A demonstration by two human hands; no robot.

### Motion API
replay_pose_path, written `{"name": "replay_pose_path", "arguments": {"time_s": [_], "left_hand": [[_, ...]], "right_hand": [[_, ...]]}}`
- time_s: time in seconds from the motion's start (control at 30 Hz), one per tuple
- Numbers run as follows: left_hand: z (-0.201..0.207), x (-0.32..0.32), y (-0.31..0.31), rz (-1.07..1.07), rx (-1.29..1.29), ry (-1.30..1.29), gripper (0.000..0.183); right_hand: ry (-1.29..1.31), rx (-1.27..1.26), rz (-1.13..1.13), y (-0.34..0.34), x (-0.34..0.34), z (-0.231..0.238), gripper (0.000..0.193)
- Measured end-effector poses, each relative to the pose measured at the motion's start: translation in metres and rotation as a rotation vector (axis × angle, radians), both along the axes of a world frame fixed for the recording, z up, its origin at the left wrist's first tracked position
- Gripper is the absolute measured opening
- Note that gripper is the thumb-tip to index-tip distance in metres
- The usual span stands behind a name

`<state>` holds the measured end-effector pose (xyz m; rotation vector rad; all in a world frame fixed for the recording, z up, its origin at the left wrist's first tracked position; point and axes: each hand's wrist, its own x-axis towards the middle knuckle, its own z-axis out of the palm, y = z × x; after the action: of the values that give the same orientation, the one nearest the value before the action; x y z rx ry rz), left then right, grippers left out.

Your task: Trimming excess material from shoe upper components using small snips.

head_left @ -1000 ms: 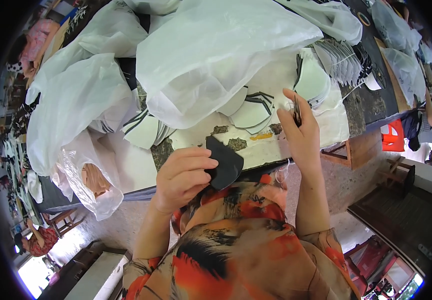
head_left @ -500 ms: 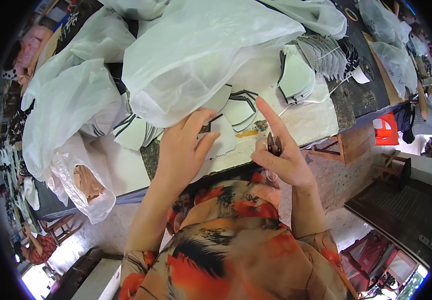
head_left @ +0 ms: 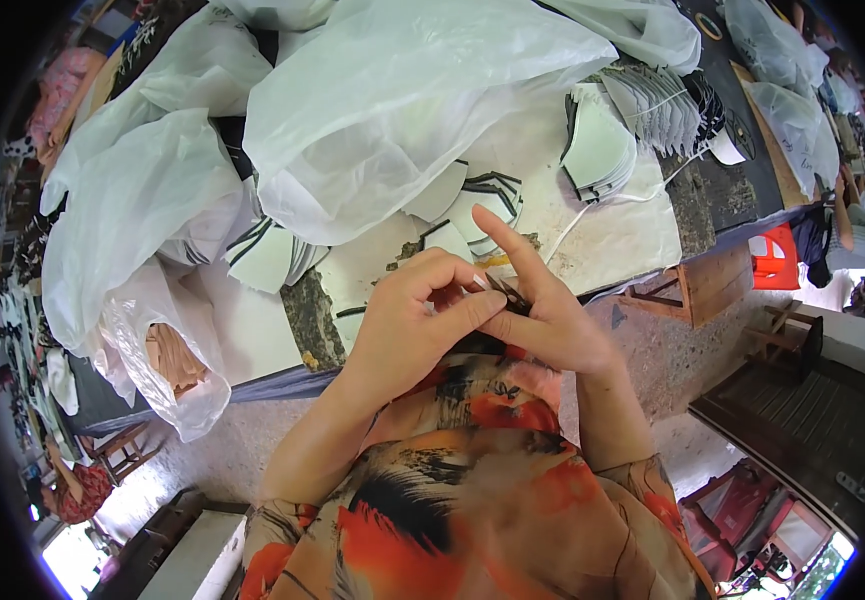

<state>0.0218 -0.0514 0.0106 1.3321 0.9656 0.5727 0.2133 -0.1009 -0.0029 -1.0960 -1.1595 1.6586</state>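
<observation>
My right hand (head_left: 557,325) is closed on small dark thread snips (head_left: 514,295), its index finger stretched out past them. The fingertips of my left hand (head_left: 412,315) meet the snips and the right thumb in front of my body. They are pinched together, and a small pale bit shows between them; most of what they hold is hidden. Just beyond the hands, pale cut pieces with dark edges (head_left: 497,205) lie loosely on the table. Another pale piece (head_left: 349,325) shows partly beside my left wrist.
A large translucent plastic bag (head_left: 382,120) covers the table's middle; another bag (head_left: 142,220) lies left. A smaller bag (head_left: 167,365) with brown pieces hangs over the front edge. Pale piece stacks (head_left: 602,150) sit right, with a white cord (head_left: 642,195). A wooden stool (head_left: 687,295) stands below.
My left hand has moved right and toward me from the loose pieces, and its fingertips now meet the right hand. My right hand has shifted slightly left and turned the snips inward.
</observation>
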Motion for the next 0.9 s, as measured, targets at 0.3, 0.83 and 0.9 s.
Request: {"name": "replay_pose_path", "arguments": {"time_s": [0.3,0.83,0.9], "left_hand": [[-0.022,-0.017,-0.018,0.149,-0.158,-0.145,0.014],[-0.053,-0.087,-0.059,0.097,0.968,0.544,0.027],[-0.053,-0.087,-0.062,0.113,0.96,0.533,0.029]], "right_hand": [[-0.137,-0.244,-0.072,-0.005,-0.007,0.007,0.037],[-0.278,0.0,0.142,-0.03,-0.055,0.001,0.01],[-0.265,0.18,0.332,-0.033,-0.066,0.004,0.012]]}}
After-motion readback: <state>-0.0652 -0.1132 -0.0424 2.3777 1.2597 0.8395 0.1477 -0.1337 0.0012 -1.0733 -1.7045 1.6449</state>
